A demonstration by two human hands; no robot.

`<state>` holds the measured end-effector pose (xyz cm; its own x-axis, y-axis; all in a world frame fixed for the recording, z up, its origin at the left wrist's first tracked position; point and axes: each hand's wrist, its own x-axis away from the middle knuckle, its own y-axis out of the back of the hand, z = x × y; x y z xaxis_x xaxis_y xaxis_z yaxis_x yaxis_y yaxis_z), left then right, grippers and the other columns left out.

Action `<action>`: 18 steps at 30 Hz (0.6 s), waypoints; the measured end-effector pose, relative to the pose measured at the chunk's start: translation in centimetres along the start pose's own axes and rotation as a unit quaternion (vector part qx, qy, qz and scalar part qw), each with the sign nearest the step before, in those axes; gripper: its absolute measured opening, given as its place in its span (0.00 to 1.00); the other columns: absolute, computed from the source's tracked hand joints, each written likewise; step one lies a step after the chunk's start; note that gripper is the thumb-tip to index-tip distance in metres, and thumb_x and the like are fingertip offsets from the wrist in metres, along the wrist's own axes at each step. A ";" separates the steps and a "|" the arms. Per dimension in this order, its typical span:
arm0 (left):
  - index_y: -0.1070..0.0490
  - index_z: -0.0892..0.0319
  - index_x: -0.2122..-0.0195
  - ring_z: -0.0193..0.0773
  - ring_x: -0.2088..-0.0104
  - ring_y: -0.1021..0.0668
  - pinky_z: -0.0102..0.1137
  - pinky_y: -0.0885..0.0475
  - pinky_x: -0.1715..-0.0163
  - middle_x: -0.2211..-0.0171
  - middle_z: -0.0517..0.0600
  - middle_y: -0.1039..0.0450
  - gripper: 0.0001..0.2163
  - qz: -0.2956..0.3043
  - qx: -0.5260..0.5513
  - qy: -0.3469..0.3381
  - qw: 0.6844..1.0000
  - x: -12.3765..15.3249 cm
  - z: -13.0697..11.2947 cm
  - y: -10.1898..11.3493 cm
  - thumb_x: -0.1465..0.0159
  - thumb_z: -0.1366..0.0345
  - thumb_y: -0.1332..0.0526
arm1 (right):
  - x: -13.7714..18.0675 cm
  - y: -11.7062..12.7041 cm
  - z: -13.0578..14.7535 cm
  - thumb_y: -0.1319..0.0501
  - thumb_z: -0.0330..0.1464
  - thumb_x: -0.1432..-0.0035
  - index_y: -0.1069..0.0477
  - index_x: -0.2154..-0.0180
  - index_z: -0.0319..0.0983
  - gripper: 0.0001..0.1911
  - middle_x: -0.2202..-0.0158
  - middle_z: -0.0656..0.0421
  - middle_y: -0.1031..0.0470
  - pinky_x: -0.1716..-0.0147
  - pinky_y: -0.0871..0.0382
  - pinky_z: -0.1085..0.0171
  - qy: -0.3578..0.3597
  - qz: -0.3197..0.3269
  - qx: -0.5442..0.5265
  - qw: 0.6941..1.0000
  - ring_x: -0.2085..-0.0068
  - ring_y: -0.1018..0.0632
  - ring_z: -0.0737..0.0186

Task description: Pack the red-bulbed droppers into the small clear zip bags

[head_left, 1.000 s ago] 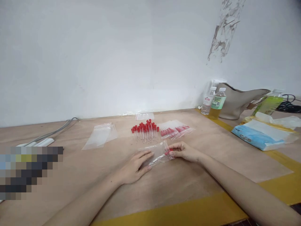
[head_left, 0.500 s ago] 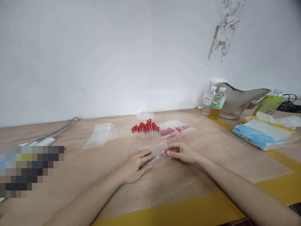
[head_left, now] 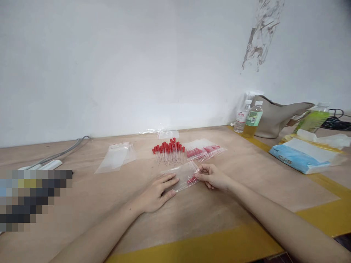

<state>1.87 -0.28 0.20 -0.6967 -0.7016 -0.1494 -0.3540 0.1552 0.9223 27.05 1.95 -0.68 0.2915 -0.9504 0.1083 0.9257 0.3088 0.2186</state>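
Note:
A clear plastic bag (head_left: 184, 173) lies in front of me with red-bulbed droppers (head_left: 192, 180) inside near its right end. My left hand (head_left: 159, 191) rests flat on the bag's left part, fingers stretched out and a little apart. With thumb and fingers closed, my right hand (head_left: 212, 177) pinches the bag's right edge. Just beyond stands out a pile of loose droppers (head_left: 170, 151), clear tubes with red bulbs. To its right, several filled bags (head_left: 205, 149) overlap, red bulbs showing through.
Flat bags (head_left: 115, 157) lie at left, and another bag (head_left: 168, 134) lies by the wall. A grey cable (head_left: 65, 150) runs at far left. Drink bottles (head_left: 253, 119), a grey-brown container (head_left: 270, 117) and a blue tissue pack (head_left: 298, 159) stand or lie at right.
The bag's right end, rounded and gaping before, is now flatter and pinched together by my right hand. My left hand has hardly moved.

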 end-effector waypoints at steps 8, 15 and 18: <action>0.46 0.50 0.43 0.40 0.41 0.45 0.40 0.47 0.44 0.40 0.48 0.50 0.20 0.005 -0.015 -0.002 1.000 0.0 0.3 -0.2 0.35 0.55 0.54 | -0.3 0.2 -0.2 0.36 0.42 0.59 0.39 0.74 0.38 0.18 0.86 0.69 0.38 0.92 0.55 0.74 -0.016 -0.008 -0.030 0.999 0.90 0.44 0.79; 0.43 0.46 0.45 0.40 0.42 0.43 0.41 0.48 0.44 0.40 0.47 0.50 0.17 0.016 -0.023 -0.006 1.000 0.0 0.4 0.0 0.34 0.57 0.55 | -0.5 1.0 -0.8 0.36 0.37 0.60 0.40 0.65 0.39 0.20 0.85 0.69 0.38 0.89 0.51 0.71 -0.034 -0.084 0.114 0.989 0.88 0.40 0.74; 0.42 0.45 0.45 0.41 0.42 0.44 0.41 0.49 0.44 0.41 0.46 0.50 0.16 0.025 -0.023 -0.009 0.999 0.0 0.4 0.3 0.34 0.57 0.54 | -1.0 2.0 -0.7 0.37 0.34 0.58 0.35 0.67 0.38 0.14 0.83 0.65 0.35 0.83 0.46 0.70 0.062 -0.164 0.249 0.953 0.82 0.35 0.70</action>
<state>1.49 0.03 0.33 -0.7245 -0.6806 -0.1093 -0.2901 0.1571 0.9440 28.80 3.48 -1.03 0.0621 -0.9861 -0.1541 0.7518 -0.0554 0.6570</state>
